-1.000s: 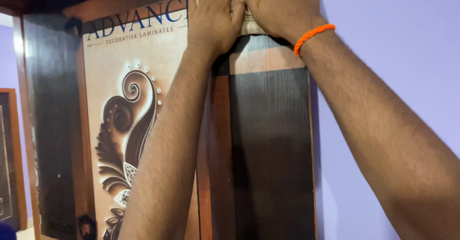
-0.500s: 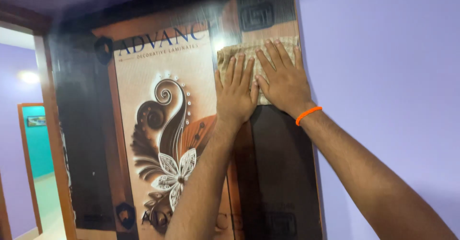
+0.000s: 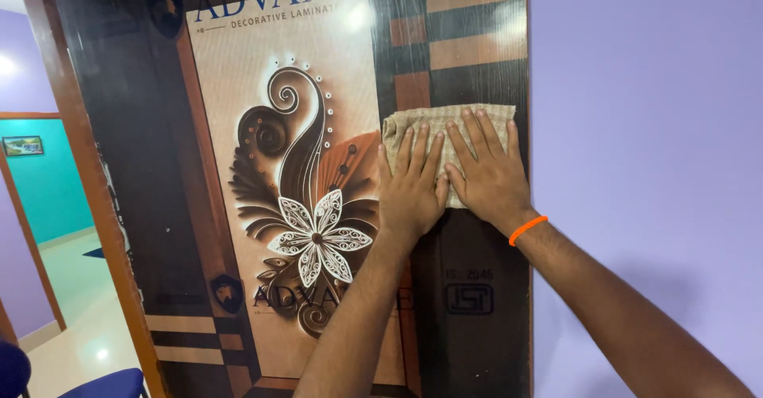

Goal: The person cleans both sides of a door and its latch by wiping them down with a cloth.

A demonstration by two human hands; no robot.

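Observation:
A beige cloth (image 3: 441, 121) is pressed flat against a glossy dark wooden door (image 3: 477, 302) that bears a swirl and white flower design (image 3: 314, 235). My left hand (image 3: 411, 187) lies open-palmed on the cloth's left part, fingers pointing up. Right beside it, touching, my right hand (image 3: 486, 171) presses on the cloth's right part. An orange band (image 3: 528, 229) circles my right wrist. Both hands sit at the door's right edge, about mid-height in view.
A lilac wall (image 3: 644, 128) runs along the door's right side. To the left, a brown door frame (image 3: 87, 183) opens onto a room with a teal wall (image 3: 48, 183) and a pale shiny floor (image 3: 79, 318). A blue seat (image 3: 103, 384) shows at bottom left.
Both hands and the cloth have slid down the door from its top edge toward mid-height. The view has followed them downward.

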